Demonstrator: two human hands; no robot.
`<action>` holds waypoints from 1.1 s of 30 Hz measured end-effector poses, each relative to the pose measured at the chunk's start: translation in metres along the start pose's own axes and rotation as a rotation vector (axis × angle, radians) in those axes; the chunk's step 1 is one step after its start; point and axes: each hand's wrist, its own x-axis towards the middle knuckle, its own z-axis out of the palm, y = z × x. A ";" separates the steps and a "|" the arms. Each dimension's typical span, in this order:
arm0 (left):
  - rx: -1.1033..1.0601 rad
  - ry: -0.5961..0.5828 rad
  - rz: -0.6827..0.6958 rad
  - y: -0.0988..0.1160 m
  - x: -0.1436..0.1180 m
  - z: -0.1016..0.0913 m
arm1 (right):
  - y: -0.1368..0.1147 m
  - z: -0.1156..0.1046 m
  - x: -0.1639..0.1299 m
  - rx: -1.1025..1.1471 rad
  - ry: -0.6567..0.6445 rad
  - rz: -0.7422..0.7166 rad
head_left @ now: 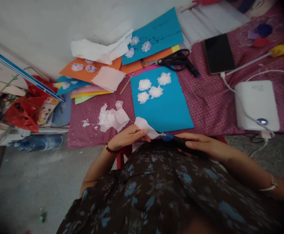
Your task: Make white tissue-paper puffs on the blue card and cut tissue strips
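My left hand (130,136) is closed on a piece of white tissue paper (145,126), held just in front of the blue sheet (165,113). In my right hand (202,144) is a black-handled tool (181,143) with a blue section and a metal-looking tip; its exact kind is hard to make out. The tip meets the paper's right edge. Several white crumpled paper tufts (155,92) sit on the upper part of the blue sheet. To the left lies a loose pile of torn tissue paper (112,117), with small scraps (85,123) beside it.
Black scissors (173,60) and a black marker (193,68) lie behind the blue sheet. Coloured cards with paper flowers (154,39) are stacked along the wall. At right are a phone (218,53) and a cabled white power bank (256,105). A plastic bottle (39,143) lies left.
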 end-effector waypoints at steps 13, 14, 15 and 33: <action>-0.329 0.292 -0.123 -0.013 0.012 0.032 | -0.004 0.001 -0.001 0.037 -0.001 -0.063; -0.334 0.307 -0.132 -0.014 0.012 0.033 | -0.004 0.001 -0.001 0.042 0.002 -0.063; -0.338 0.316 -0.138 -0.014 0.012 0.033 | -0.004 0.001 -0.001 0.046 0.003 -0.062; -0.365 0.297 -0.072 -0.007 0.032 0.051 | -0.008 0.009 0.003 0.053 -0.008 -0.071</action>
